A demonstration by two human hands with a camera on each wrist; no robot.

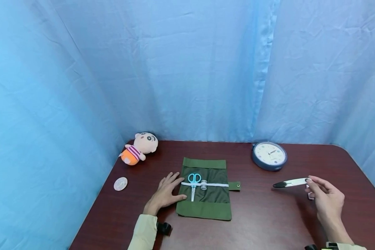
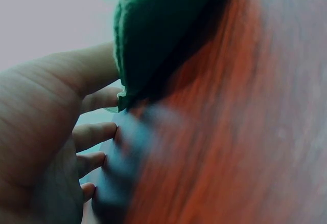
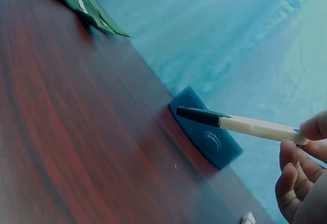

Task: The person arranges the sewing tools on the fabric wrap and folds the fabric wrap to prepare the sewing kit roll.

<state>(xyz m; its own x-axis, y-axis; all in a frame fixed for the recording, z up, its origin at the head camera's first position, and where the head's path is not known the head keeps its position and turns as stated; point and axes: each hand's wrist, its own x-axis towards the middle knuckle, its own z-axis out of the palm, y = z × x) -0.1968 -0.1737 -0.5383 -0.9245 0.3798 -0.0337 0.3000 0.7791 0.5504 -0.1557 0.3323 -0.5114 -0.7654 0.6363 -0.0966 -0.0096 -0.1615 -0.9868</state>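
On the table lies an unrolled green fabric pouch (image 1: pixel 203 210), its folded edge near in the left wrist view. Blue-handled scissors (image 1: pixel 194 179) and a small spool (image 1: pixel 203 185) sit under its white elastic strap (image 1: pixel 218 185). My left hand (image 1: pixel 165 193) rests at the pouch's left edge, fingers spread and thumb touching the fabric (image 2: pixel 148 35). My right hand (image 1: pixel 329 198) pinches the white end of a slim white tool (image 3: pixel 255 127) with a black end, held above the table and pointing left; its exact kind is unclear.
A round blue clock (image 1: pixel 270 156) stands at the back right. A plush doll (image 1: pixel 139 148) lies at the back left, with a pale round disc (image 1: pixel 120 184) in front of it. A small pinkish object (image 1: pixel 310 195) is partly hidden by my right hand. Blue curtains (image 1: pixel 187 69) hang behind the table.
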